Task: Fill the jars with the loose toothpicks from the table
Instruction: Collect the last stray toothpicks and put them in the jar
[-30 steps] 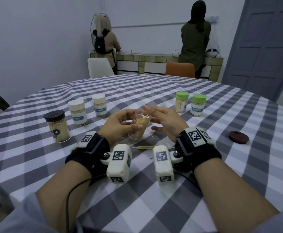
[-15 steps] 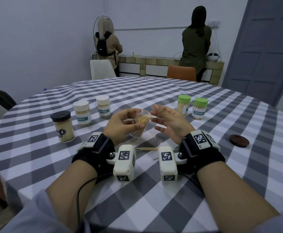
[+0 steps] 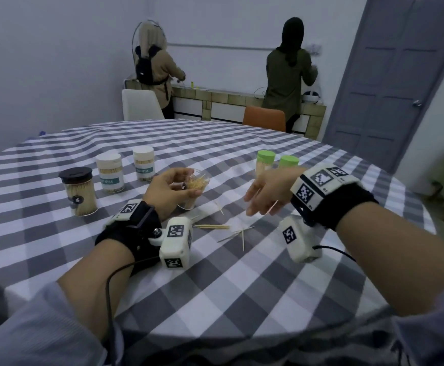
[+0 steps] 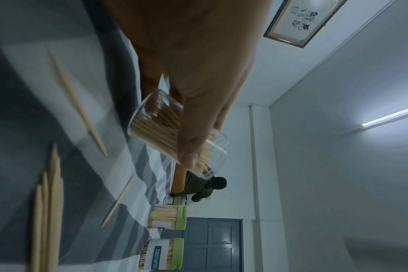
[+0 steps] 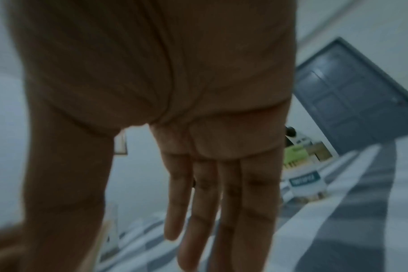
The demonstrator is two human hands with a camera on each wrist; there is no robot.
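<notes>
Well along, by the look of it, but not finished: five lidded jars standing filled on the checked counter [image 3: 242,299] — black-lidded jar [image 3: 78,191] at the near left, two white-lidded jars [image 3: 109,172] beyond it, two green-lidded jars [image 3: 265,161] at the far right, packed with sticks in the left wrist view. Open clear jar [image 3: 195,187] up off the cloth and tilted, mouth leaning away to the far right, a thick bundle of toothpicks inside and room left at the rim, so judged only partly full. Left to gather: loose toothpicks [image 3: 211,226] lying on the cloth just near of the jar, a small aligned bundle, then a few crossed singles to its right, one more stray beside the jar's base. No lid for the clear jar to be seen here. Left hand [image 3: 168,192] wrapped round the jar, grip curled on the glass wall, thumb pressed across the side near the rim in the left wrist view, forearm low over the near counter. Right hand [image 3: 267,192] raised above the cloth to the right of the jar, well apart from it, palm turned down and in, grip spread, fingers [image 5: 221,202] straight and close together in the right wrist view; blurred in both views, a pale streak under it in the head view too smeared to call a held stick. Probably between loads, the next pickup being the bundle on the cloth.
</notes>
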